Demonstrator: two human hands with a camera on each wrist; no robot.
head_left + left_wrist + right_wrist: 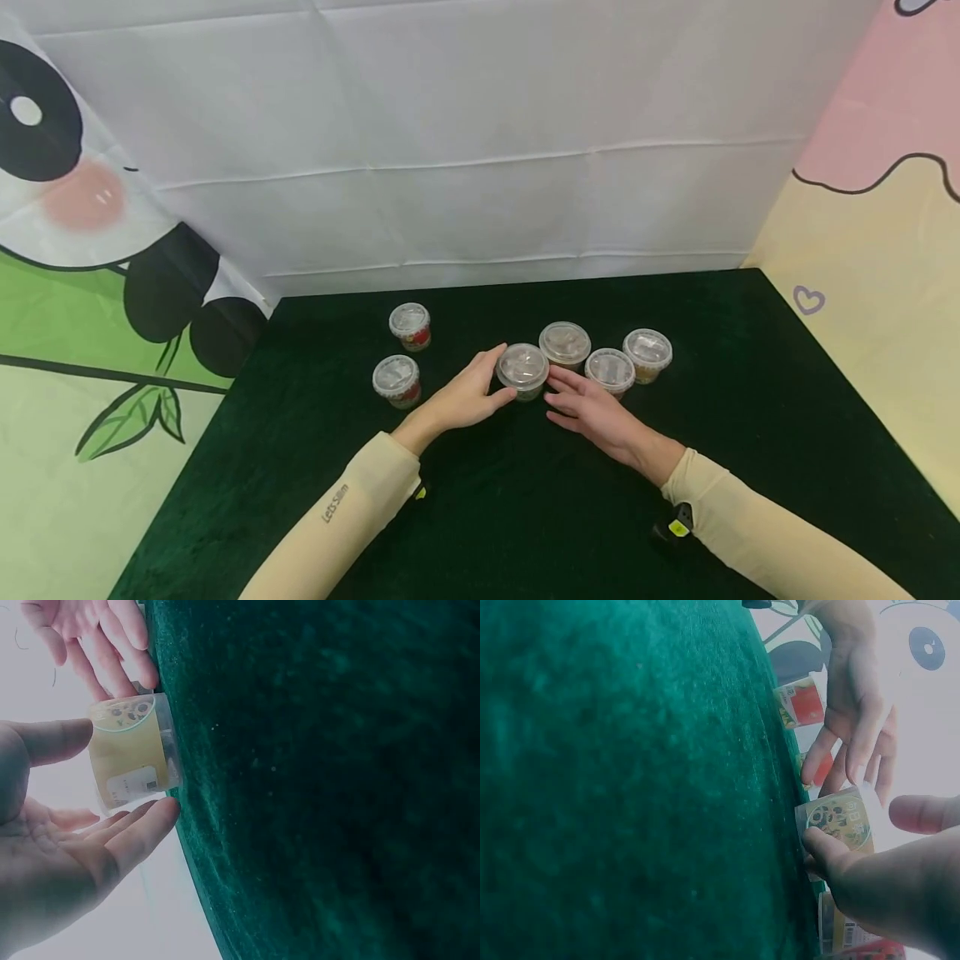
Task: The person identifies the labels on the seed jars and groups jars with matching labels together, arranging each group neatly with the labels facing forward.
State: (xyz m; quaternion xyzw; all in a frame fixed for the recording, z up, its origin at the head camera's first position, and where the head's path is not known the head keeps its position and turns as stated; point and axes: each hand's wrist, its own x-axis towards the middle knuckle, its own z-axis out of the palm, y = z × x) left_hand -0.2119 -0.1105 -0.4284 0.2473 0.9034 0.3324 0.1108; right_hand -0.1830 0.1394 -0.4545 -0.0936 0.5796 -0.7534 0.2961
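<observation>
1. Lidded tub, head view: upright on green worktop, between the two hands. Left hand: thumb and forefinger spread apart around tub's left side, not clamped. Right hand: fingers extended and slightly fanned, tips at tub's right side, no grip.
2. Same view, others: wide-lidded tub just behind and right of it; front small tub and rear small tub further right. Back-left tub and front-left tub stand left of the left hand, near each other, both with red on the side.
3. Left wrist view: tub has clear wall, yellow label, white sticker. Left thumb and fingers straddle it. Right fingertips at its far side; exact contact: can't tell.
4. Right wrist view: right thumb and fingers apart around the tub, one finger overlapping its label. Left hand opposite, fingers loose. Red-labelled tubs show past it.
</observation>
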